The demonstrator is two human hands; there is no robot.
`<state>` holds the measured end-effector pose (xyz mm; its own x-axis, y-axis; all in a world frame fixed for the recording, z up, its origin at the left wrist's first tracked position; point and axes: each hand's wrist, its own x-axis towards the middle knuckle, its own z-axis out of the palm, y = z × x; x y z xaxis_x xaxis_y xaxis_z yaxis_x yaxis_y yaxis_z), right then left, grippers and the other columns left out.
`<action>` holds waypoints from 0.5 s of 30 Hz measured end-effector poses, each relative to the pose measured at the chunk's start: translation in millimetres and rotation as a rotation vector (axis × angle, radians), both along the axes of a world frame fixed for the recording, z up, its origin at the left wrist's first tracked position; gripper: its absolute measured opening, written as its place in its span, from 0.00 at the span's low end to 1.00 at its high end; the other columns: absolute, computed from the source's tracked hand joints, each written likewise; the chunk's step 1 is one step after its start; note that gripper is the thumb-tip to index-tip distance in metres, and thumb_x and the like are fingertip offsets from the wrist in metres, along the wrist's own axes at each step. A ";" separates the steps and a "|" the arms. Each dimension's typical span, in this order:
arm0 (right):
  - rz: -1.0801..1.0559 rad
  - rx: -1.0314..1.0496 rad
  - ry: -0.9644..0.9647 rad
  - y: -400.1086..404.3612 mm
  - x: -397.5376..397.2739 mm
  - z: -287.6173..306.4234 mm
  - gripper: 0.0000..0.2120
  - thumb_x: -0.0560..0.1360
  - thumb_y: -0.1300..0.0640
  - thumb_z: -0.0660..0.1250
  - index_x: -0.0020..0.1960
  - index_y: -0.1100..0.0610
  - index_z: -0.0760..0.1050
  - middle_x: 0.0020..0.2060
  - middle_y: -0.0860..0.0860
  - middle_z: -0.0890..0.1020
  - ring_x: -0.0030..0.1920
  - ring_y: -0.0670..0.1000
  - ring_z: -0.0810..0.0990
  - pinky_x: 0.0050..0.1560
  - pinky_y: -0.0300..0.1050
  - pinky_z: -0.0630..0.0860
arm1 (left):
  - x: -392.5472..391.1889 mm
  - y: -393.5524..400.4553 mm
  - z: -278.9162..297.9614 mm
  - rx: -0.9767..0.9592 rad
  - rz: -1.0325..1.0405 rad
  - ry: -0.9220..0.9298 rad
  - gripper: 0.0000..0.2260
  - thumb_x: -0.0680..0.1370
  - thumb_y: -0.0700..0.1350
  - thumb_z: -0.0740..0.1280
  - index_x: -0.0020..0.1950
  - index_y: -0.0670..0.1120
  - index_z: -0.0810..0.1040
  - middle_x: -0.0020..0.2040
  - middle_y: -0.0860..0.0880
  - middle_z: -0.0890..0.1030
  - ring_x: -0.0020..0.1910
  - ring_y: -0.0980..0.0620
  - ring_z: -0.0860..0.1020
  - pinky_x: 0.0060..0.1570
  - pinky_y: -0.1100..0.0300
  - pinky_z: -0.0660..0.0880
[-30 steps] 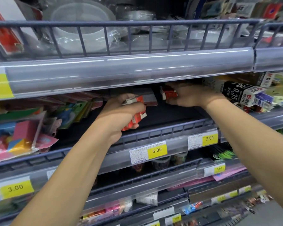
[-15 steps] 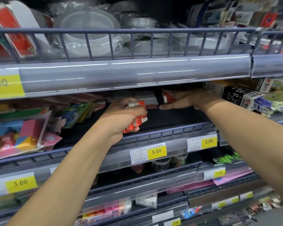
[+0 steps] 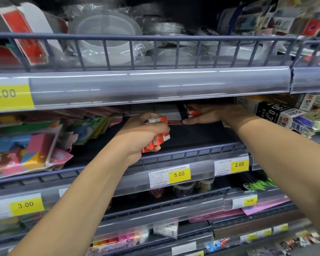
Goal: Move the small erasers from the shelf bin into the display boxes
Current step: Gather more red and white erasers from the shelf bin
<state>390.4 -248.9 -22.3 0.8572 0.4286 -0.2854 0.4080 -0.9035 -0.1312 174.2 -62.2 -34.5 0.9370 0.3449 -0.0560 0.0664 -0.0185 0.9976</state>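
Two hands reach into a shop shelf, each holding small red-and-white erasers.

The left hand [image 3: 140, 133] curls tightly round a stack of erasers [image 3: 158, 138], near the shelf's front rail. The right hand [image 3: 209, 115] reaches deeper, under the upper shelf, fingers closed on one eraser [image 3: 192, 112], forefinger pointing left. The display box [image 3: 166, 115] lies between the hands, nearer the right; its opening is hidden.

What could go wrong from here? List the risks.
1. The left hand grips several red-and-white erasers at once above the shelf's front rail; one could slip out and drop.
2. The right hand holds another eraser deep under the upper shelf edge, partly hidden, so placement may miss.
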 end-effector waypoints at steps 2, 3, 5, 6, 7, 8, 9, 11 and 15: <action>0.029 0.001 -0.009 -0.1 2.4 0.2 0.60 0.53 0.12 0.58 0.78 0.32 0.42 0.81 0.38 0.48 0.81 0.48 0.48 0.76 0.57 0.50 | -0.3 0.0 -0.4 -0.003 0.004 -0.002 0.16 0.68 0.44 0.79 0.54 0.54 0.85 0.47 0.48 0.86 0.32 0.57 0.85 0.30 0.61 0.78; 0.058 0.006 -0.019 0.3 3.0 0.5 0.60 0.55 0.13 0.59 0.79 0.34 0.43 0.81 0.39 0.50 0.81 0.48 0.49 0.76 0.55 0.51 | -0.1 0.0 -0.7 -0.006 0.008 -0.002 0.15 0.68 0.44 0.79 0.53 0.54 0.85 0.46 0.49 0.86 0.31 0.57 0.85 0.30 0.61 0.78; 0.123 0.020 -0.042 0.9 3.0 0.9 0.58 0.58 0.16 0.61 0.80 0.37 0.45 0.81 0.42 0.53 0.80 0.48 0.53 0.77 0.53 0.54 | 0.0 -0.2 -0.5 -0.015 0.012 -0.002 0.14 0.67 0.45 0.80 0.50 0.55 0.85 0.43 0.50 0.86 0.31 0.56 0.85 0.30 0.61 0.78; 0.141 0.027 -0.047 0.6 2.7 0.5 0.57 0.59 0.16 0.62 0.80 0.37 0.45 0.81 0.42 0.54 0.80 0.49 0.54 0.77 0.52 0.54 | -0.1 -0.6 -0.3 -0.018 0.012 -0.001 0.14 0.65 0.45 0.79 0.49 0.55 0.85 0.42 0.51 0.86 0.31 0.56 0.85 0.30 0.61 0.78; 0.151 0.032 -0.047 0.1 2.2 0.0 0.57 0.60 0.17 0.62 0.80 0.37 0.45 0.81 0.42 0.54 0.80 0.49 0.54 0.77 0.52 0.54 | -0.1 -0.8 -0.2 -0.020 0.014 -0.001 0.15 0.63 0.46 0.79 0.49 0.55 0.85 0.42 0.50 0.86 0.31 0.56 0.84 0.30 0.61 0.78; 0.155 0.034 -0.043 -0.7 1.6 -0.2 0.56 0.60 0.17 0.62 0.80 0.37 0.44 0.81 0.42 0.53 0.80 0.48 0.53 0.78 0.53 0.53 | 0.1 -0.7 0.1 -0.019 0.014 -0.003 0.16 0.63 0.47 0.79 0.50 0.55 0.85 0.43 0.50 0.86 0.31 0.56 0.84 0.30 0.61 0.78; 0.153 0.034 -0.038 -1.8 0.7 -0.6 0.56 0.60 0.17 0.62 0.80 0.36 0.43 0.81 0.41 0.51 0.80 0.48 0.51 0.78 0.53 0.52 | 0.1 -0.8 0.0 -0.015 0.011 -0.004 0.16 0.64 0.46 0.80 0.51 0.55 0.85 0.44 0.50 0.86 0.30 0.57 0.84 0.30 0.62 0.78; 0.146 0.040 -0.022 -4.2 -1.6 -0.7 0.55 0.61 0.17 0.61 0.79 0.34 0.43 0.81 0.40 0.49 0.81 0.48 0.49 0.76 0.51 0.50 | 0.0 -0.8 0.2 -0.003 0.005 -0.004 0.16 0.69 0.44 0.80 0.54 0.55 0.84 0.47 0.49 0.85 0.30 0.57 0.84 0.30 0.62 0.78; 0.175 0.034 -0.048 -4.6 -12.5 2.3 0.48 0.68 0.22 0.62 0.80 0.38 0.47 0.81 0.41 0.53 0.80 0.48 0.53 0.76 0.50 0.52 | -1.0 -1.2 1.3 0.010 0.000 -0.004 0.13 0.72 0.43 0.79 0.52 0.56 0.84 0.48 0.48 0.85 0.29 0.58 0.84 0.30 0.62 0.78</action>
